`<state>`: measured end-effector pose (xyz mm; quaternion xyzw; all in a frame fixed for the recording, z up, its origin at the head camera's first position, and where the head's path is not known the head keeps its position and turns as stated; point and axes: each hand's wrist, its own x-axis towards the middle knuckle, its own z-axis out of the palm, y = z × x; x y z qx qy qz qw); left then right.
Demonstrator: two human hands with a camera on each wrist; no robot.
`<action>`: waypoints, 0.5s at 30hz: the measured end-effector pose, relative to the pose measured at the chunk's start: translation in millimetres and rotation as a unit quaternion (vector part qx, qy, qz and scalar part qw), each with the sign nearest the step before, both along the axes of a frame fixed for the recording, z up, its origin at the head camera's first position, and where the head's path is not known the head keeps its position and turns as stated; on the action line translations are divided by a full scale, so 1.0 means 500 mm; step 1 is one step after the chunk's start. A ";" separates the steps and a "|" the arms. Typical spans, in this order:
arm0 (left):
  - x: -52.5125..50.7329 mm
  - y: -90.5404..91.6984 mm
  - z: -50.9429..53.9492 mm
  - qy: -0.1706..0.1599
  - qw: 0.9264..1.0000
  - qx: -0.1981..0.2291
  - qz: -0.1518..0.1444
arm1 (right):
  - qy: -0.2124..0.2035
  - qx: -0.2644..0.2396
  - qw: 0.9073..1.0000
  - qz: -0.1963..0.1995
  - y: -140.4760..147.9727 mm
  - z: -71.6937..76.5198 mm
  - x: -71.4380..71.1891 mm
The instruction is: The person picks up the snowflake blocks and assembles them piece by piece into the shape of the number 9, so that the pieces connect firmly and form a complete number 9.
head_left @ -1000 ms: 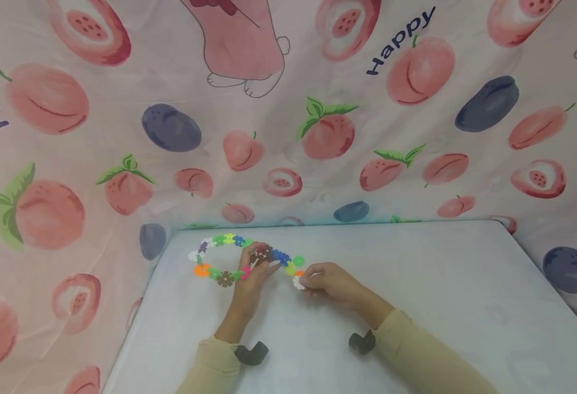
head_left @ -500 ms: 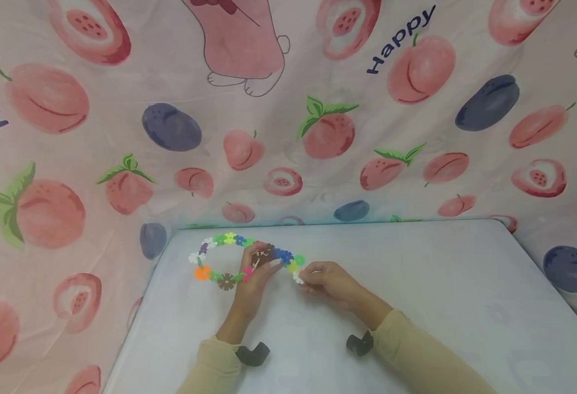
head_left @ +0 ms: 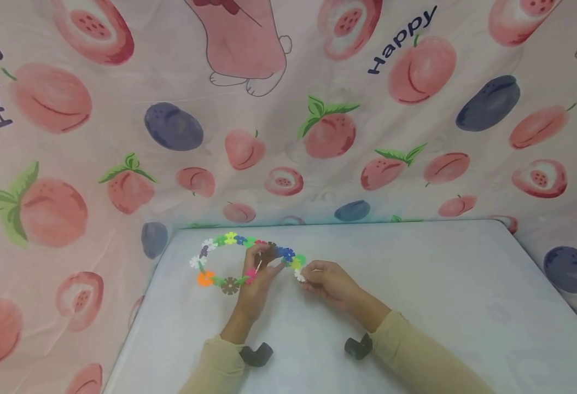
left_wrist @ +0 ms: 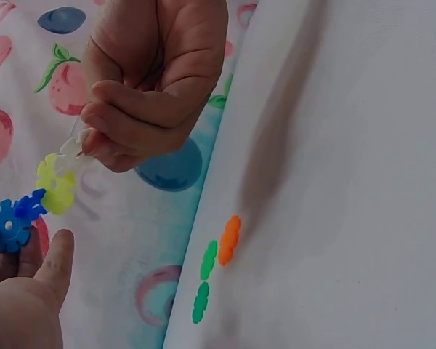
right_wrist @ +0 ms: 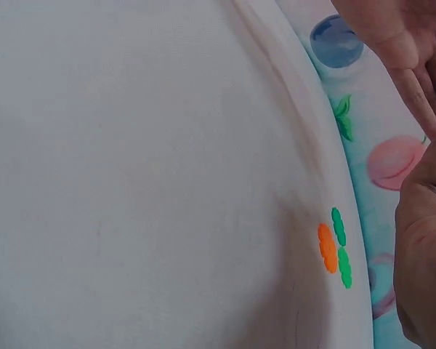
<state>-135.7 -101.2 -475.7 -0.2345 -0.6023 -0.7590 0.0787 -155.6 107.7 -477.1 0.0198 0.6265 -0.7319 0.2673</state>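
A chain of colourful snowflake discs (head_left: 230, 285), linked into a long loop, hangs above the table from my left hand (head_left: 256, 284). That hand grips it around the brown discs, partly hidden by its fingers. Past the thumb, the chain runs through blue discs (left_wrist: 11, 225) and a yellow disc (left_wrist: 56, 183) to a white disc (head_left: 299, 274). My right hand (head_left: 334, 284) pinches this white disc, which touches or slots into the yellow one; I cannot tell which. In the right wrist view my right hand (right_wrist: 425, 247) is cut off by the frame edge.
On the white table (head_left: 416, 306) lie a loose orange disc (left_wrist: 229, 240) and two green discs (right_wrist: 338, 227), (right_wrist: 344, 267), close together near the far edge. A fruit-print cloth (head_left: 278, 109) hangs behind the table. Dark straps (head_left: 256, 354) stick out from both wrists.
My left hand and the chain shift slightly right and down. The white disc in my right hand rises a little, and the orange disc beside it drops out of sight in the head view.
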 end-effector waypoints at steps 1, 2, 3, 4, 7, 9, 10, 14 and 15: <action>0.000 0.001 0.000 -0.001 1.000 0.008 -0.006 | 0.002 -0.003 1.000 0.000 0.000 -0.001 0.000; 0.000 0.001 0.001 -0.001 1.000 0.015 -0.012 | 0.005 -0.008 1.000 0.002 0.000 -0.002 0.000; 0.000 0.002 0.002 -0.002 1.000 0.019 -0.015 | 0.007 -0.012 1.000 0.002 0.000 -0.003 0.000; 0.000 0.002 0.002 -0.005 1.000 0.025 -0.019 | 0.010 -0.016 1.000 0.003 0.000 -0.004 0.000; 0.001 0.003 0.005 -0.017 0.999 0.034 -0.029 | 0.020 -0.022 1.000 0.004 -0.001 -0.006 0.000; 0.002 0.004 0.005 -0.027 0.998 0.037 -0.034 | 0.024 -0.026 0.999 0.003 -0.001 -0.004 0.000; 0.002 0.004 0.005 -0.033 0.998 0.039 -0.037 | 0.025 -0.027 0.999 0.002 -0.001 -0.005 0.001; 0.004 0.002 0.005 -0.049 0.997 0.045 -0.042 | 0.021 -0.034 0.999 0.000 -0.001 -0.010 -0.001; 0.004 0.001 0.005 -0.052 0.997 0.045 -0.043 | 0.018 -0.032 0.999 0.002 0.000 -0.013 -0.003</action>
